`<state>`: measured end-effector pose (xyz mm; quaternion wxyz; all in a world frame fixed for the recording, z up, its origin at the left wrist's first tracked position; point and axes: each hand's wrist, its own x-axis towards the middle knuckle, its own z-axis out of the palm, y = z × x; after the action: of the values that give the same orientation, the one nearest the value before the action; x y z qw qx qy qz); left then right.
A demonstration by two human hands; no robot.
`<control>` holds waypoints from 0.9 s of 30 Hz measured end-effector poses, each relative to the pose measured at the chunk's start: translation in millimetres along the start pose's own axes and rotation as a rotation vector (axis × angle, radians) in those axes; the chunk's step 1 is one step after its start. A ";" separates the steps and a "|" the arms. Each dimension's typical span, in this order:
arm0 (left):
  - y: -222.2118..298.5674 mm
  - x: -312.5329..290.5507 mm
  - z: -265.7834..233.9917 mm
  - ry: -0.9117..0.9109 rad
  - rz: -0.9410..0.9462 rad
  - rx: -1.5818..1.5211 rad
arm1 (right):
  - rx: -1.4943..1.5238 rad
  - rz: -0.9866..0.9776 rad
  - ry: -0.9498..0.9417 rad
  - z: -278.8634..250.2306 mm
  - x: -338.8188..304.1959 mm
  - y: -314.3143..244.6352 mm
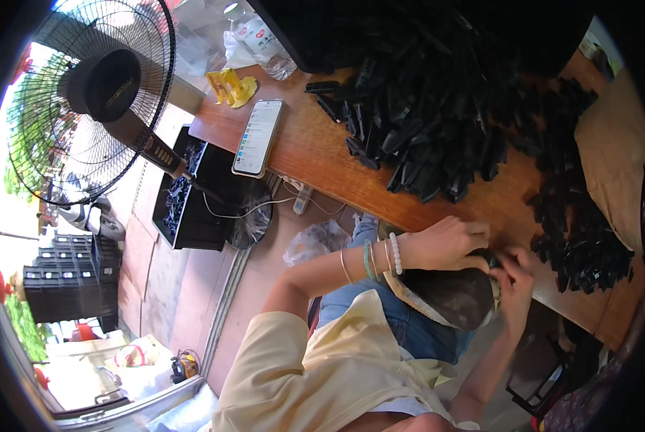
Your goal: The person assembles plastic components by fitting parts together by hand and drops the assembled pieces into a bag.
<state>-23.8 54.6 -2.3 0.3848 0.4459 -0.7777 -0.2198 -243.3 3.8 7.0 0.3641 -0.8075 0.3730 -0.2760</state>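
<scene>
My left hand (452, 245), with bracelets on its wrist, is at the near edge of the wooden table, its fingers bent and closed. Facing it on the right is my right hand (515, 277), thumb and fingers pinched together. Between the fingertips shows a small black piece (490, 257), partly hidden; its exact kind is unclear. A dark brown cloth (455, 297) with a pale edge lies over my lap under the hands. Just beyond them, a large heap of slender black plastic pieces (416, 137) covers the tabletop.
Another pile of black pieces (585, 248) lies at the right beside brown paper (614, 158). At left are a phone (258, 137), a yellow item (230, 88), a plastic bottle (265, 47) and a standing fan (110, 86). A black bin (207, 191) stands below the table.
</scene>
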 end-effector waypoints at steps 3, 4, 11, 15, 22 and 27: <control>-0.9 1.9 -22.5 0.374 0.126 0.225 | 0.133 0.030 -0.207 -10.9 -15.7 -6.6; -4.0 -1.8 -29.5 0.432 -0.002 0.400 | 0.090 0.041 -0.081 -14.5 -20.8 -6.1; -32.4 0.7 -40.8 0.473 -0.296 0.775 | -0.606 0.099 0.522 -32.8 -9.5 44.5; -34.3 18.9 -6.0 0.428 -0.271 0.707 | -0.622 0.009 0.499 -14.0 7.3 51.6; -20.0 11.4 3.4 0.402 -0.186 0.561 | -0.479 -0.073 0.416 10.5 23.7 30.7; -10.7 -10.6 1.8 0.293 -0.180 0.598 | -0.401 0.080 0.464 3.0 17.1 43.7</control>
<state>-16.5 58.3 -14.9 0.3236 0.6326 -0.7018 0.0512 -248.9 -28.7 -26.5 0.1133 -0.7634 0.5248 -0.3592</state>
